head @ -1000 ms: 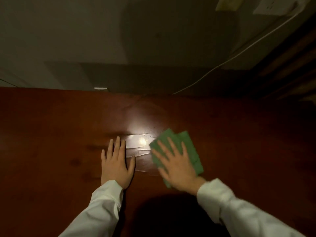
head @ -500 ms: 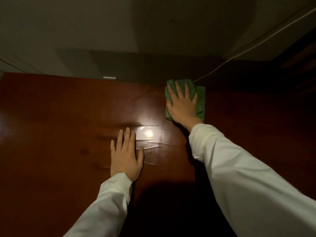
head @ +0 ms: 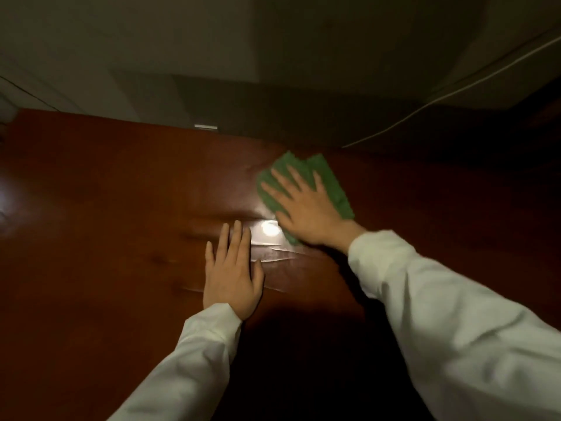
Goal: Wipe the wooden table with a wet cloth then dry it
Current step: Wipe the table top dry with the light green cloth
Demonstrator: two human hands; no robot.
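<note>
Green cloth lies under our right hand, fingers spread flat, gripping nothing; our left hand rests open-fingered on the wooden table.

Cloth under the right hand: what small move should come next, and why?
Probably slide the cloth right, over the dull wood of the table. The right hand presses it flat with spread fingers; wet streaks gleam only beside the left hand, which rests flat on the wood. The right side shows no sheen, though the light is dim.
</note>
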